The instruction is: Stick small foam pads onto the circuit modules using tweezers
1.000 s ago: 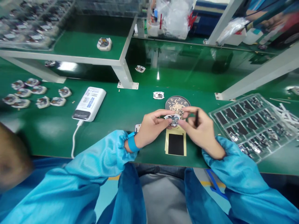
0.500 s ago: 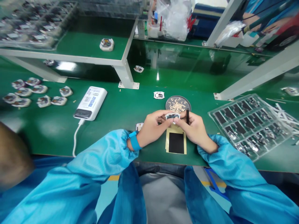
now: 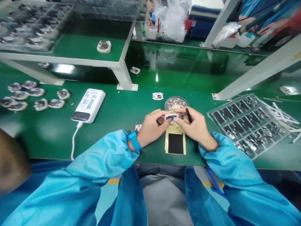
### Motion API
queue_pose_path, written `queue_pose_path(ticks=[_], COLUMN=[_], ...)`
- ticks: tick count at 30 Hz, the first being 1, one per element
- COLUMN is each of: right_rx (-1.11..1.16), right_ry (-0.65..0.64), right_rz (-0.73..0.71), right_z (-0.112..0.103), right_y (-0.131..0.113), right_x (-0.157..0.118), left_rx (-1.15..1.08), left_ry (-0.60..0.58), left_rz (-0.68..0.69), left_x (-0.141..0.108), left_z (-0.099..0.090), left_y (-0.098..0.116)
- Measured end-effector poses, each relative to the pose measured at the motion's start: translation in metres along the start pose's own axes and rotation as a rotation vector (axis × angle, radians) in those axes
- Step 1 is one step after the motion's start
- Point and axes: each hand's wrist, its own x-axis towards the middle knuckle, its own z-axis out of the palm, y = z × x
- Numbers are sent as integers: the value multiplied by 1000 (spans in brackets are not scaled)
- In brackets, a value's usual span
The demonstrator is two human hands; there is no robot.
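Pinching the small white casing (image 3: pixel 170 117) at its left end, the left hand (image 3: pixel 151 128) faces the right hand (image 3: pixel 195 125), whose thumb touches the casing while its fingers hold a slim dark piece (image 3: pixel 188 115); the near yellow sheet (image 3: pixel 173 129) and far round dish (image 3: pixel 167 104) flank the casing.

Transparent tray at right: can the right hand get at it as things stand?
Probably yes: the tray sits close by the right hand, no obstacle visible between. That hand is occupied, though, with a dark strip and the white-edged part.
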Motion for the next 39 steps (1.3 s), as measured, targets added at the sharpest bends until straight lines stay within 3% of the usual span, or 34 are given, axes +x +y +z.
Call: queue_pose_path(ticks=[4,10,20,26,30,33,36,39], right_rx=[23,-7,-104,-127,-121,-184,-232,-240], right_ry=[26,-58,-72,-109,-38,45,79,103], right_rz=[-212,-330,-365,-340,-291,-224,-181,-181], right_z=[-6,-6,-3,-4,-9,-14,-17,-21], right_y=[0,9,15,18,22,30,37,35], right_x=[0,1,-4,-4,5,13,18,20], left_rx=[139,140,290,410,556,747,871,1023], left_ry=[-52,-45,-55,-119,-180,-111,-86,8], left_rz=[103,95,88,45,44,22,-110,-210], left_x=[-4,-4,-5,-1,40,102,168,206], left_z=[0,-1,-2,-10,-26,-39,-50,-62], left_y=[3,2,1,13,17,3,-15,-21])
